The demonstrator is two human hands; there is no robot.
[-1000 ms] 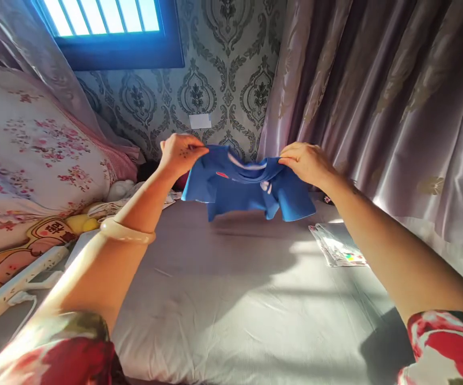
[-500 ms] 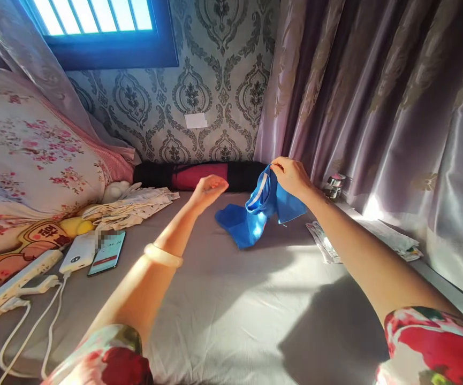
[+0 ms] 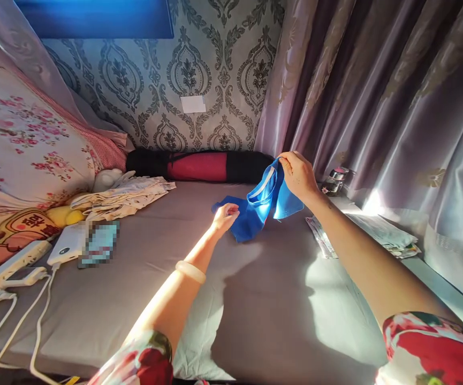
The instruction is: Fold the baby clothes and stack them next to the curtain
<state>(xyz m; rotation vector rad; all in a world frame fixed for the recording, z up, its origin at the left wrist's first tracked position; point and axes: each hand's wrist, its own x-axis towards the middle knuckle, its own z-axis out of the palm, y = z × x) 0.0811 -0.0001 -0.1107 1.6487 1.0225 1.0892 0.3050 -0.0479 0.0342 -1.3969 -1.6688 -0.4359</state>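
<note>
A blue short-sleeved shirt [image 3: 251, 222] with a pale neckband hangs partly raised above the grey bed sheet [image 3: 167, 235], its lower part resting on the sheet. My right hand [image 3: 297, 174] pinches its upper edge near the neckline and holds that side up. My left hand [image 3: 226, 216], below a pale bangle on the wrist, is in front of the shirt's left sleeve. Its fingers are curled in towards the thumb. Whether any cloth is between them, I cannot tell.
Left lie crumpled pale clothes [image 3: 130, 195], a pixelated phone [image 3: 99, 243], a white power bank [image 3: 66, 243] and a power strip [image 3: 12, 272] with cables. A black and red roll [image 3: 199, 166] lies against the wall. At right are a glass jar [image 3: 335, 182] and folded papers or cloths [image 3: 384, 232].
My left hand has moved right and down to the shirt's left sleeve. My right hand still holds the shirt up, now slightly further right. The view has tipped downward.
</note>
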